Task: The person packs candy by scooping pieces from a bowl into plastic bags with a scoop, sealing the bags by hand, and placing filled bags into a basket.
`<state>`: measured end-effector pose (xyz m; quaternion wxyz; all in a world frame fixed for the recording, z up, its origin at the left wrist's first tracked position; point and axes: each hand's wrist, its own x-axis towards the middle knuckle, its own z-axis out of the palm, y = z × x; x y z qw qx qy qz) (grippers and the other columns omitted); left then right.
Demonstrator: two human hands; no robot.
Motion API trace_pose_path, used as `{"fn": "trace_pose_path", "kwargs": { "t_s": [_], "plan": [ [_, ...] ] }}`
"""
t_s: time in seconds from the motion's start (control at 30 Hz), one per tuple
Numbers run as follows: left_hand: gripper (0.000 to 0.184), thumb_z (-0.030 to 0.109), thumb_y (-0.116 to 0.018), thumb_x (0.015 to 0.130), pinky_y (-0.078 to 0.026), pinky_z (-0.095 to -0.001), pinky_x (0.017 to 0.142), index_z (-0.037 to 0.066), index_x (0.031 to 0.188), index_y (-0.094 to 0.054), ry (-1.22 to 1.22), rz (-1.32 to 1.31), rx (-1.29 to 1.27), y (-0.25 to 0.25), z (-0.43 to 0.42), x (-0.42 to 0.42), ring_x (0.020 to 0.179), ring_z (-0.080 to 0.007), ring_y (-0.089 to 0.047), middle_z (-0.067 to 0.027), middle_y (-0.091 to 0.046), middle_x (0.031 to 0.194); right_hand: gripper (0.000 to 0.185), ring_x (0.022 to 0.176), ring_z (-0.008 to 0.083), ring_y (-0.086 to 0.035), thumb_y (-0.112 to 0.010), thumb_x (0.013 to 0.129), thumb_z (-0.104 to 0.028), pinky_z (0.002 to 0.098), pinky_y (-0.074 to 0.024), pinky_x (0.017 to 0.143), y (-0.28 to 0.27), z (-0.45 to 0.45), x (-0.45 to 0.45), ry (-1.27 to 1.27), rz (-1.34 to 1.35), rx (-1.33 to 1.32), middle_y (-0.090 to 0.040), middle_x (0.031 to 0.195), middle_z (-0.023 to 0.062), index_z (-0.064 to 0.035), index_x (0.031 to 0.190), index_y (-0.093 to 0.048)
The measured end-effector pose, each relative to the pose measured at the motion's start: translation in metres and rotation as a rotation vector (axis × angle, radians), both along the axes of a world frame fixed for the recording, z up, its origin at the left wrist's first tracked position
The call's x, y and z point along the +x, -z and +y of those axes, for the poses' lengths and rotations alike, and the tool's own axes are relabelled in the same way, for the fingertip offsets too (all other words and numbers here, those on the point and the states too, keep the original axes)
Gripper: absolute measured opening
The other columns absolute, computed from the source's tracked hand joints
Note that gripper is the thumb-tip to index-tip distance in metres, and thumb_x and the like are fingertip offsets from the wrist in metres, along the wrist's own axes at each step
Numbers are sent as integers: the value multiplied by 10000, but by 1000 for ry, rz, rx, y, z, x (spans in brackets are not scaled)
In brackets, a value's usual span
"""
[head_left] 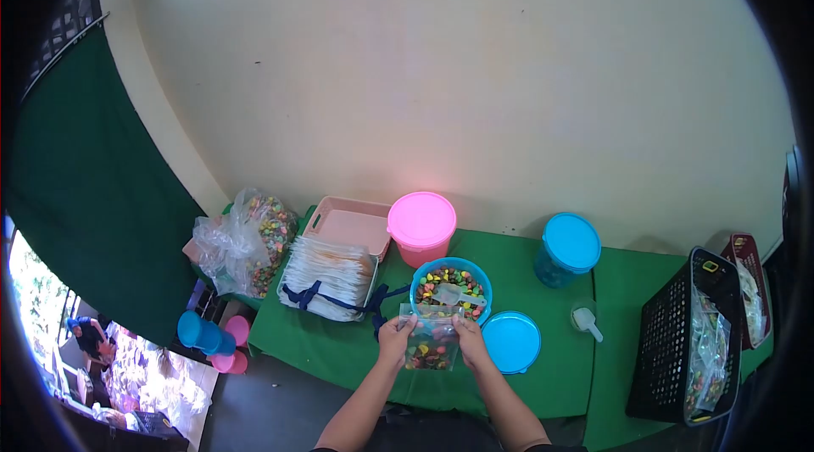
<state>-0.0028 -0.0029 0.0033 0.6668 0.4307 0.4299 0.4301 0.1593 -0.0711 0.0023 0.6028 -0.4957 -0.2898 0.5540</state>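
A clear plastic bag [431, 354] with colourful pieces in its lower part hangs between my two hands. My left hand [395, 338] pinches its upper left corner, and my right hand [470, 338] grips the upper right side. Right behind the bag stands an open blue tub [487, 279] of multicoloured pieces, a clear scoop [447, 292] lying on top of them. The round blue lid [511, 342] lies flat on the green cloth, just right of my right hand. Left of the tub, a stack of flat bags [326, 276] fills a tray, with a dark blue strap across it.
Behind stand a pink lidded tub [422, 225] and a blue lidded tub [571, 248]. A white scoop [587, 323] lies to the right, before a black basket [678, 342] of filled bags. A large bag of pieces [270, 236] sits at left. Another person [89, 337] is far left.
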Motion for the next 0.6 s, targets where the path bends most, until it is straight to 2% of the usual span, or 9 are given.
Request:
{"fn": "trace_pose_path", "kwargs": {
  "t_s": [0.17,0.27,0.33,0.37,0.43,0.47,0.5,0.57,0.6],
  "plan": [
    [212,244,-616,884,-378,-191,592,38,924,-652,98,-38,-86,-3,16,-10,636,-43,-463,-11,-667,819,405,817,260,-650,-351,990,-301,389,-533,760,-11,3,-8,12,59,-37,-657,942,161,28,1084,-567],
    [222,261,-605,889,-375,-194,576,53,961,-634,103,-138,-219,-21,31,-24,638,-45,-477,5,-655,841,406,861,234,-637,-417,968,-317,359,-513,782,-23,9,-20,84,219,15,-641,1007,149,26,1135,-556],
    [252,289,-613,882,-376,-180,593,72,1008,-625,49,-328,-408,-16,50,-43,646,-61,-500,4,-662,871,455,908,193,-610,-546,908,-310,323,-482,805,-28,10,-28,28,-348,39,-625,1052,125,19,1220,-513],
    [252,289,-613,882,-376,-180,593,72,1008,-625,57,-329,-416,-8,58,-52,646,-61,-500,4,-662,871,455,908,193,-610,-546,908,-310,323,-482,805,-20,8,-32,35,-351,31,-625,1052,125,19,1220,-513],
    [282,315,-593,893,-390,-219,633,84,1054,-601,76,-469,-512,9,71,-68,728,-78,-520,-6,-647,956,489,899,162,-605,-670,809,-199,300,-478,808,-12,3,-43,-273,-566,-102,-637,1023,99,-45,1246,-514],
    [412,394,-568,895,-421,-291,752,97,1178,-532,116,-398,-479,19,74,-75,911,-147,-539,-51,-595,1117,489,875,155,-614,-674,815,-202,284,-495,763,-20,-2,-49,-239,-550,-185,-641,976,86,-20,1236,-506],
    [412,394,-568,895,-421,-291,752,97,1178,-532,123,-400,-491,15,70,-80,911,-147,-539,-51,-595,1117,489,875,155,-614,-674,815,-202,284,-495,763,-20,-2,-58,-233,-552,-198,-641,976,86,-20,1236,-506],
    [558,472,-536,890,-395,-374,883,103,1293,-426,144,-312,-588,-4,61,-91,1079,-223,-490,-90,-516,1232,450,770,133,-620,-671,828,-171,246,-502,637,-19,-1,-70,110,-50,-125,-640,927,75,21,1202,-512],
    [661,547,-467,893,-362,-427,951,105,1365,-333,202,-254,-597,0,57,-97,1169,-261,-438,-108,-454,1307,366,589,113,-598,-647,850,-164,216,-474,488,-23,-7,-80,52,-136,-286,-637,825,68,19,1144,-529]
  ]
}}
